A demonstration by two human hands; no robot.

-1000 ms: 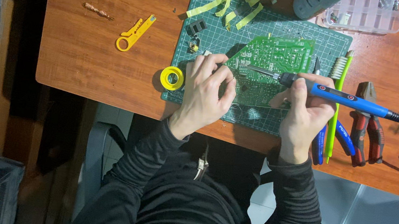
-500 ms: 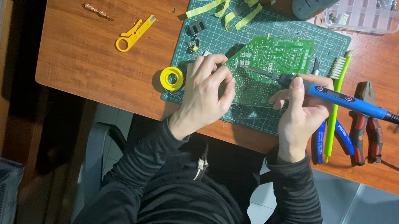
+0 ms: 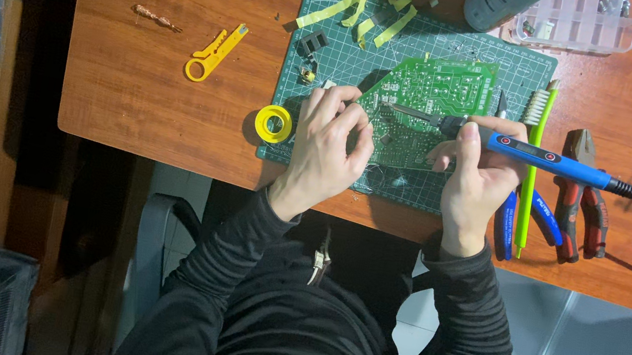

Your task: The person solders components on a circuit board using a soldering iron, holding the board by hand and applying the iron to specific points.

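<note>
here right hand (image 3: 482,177) grips soldering iron (image 3: 544,158) – left hand (image 3: 328,141) pinches circuit board (image 3: 424,106), pliers (image 3: 581,194) beside

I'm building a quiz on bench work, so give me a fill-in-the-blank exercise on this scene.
The right hand holds a ____ soldering iron.
Its tip points at the ____ circuit board.
The left hand rests at the board's edge, beside a roll of ____ tape.

Missing words: blue; green; yellow

Black ribbed long sleeves (image 3: 232,258), bare hands, dark top
</note>
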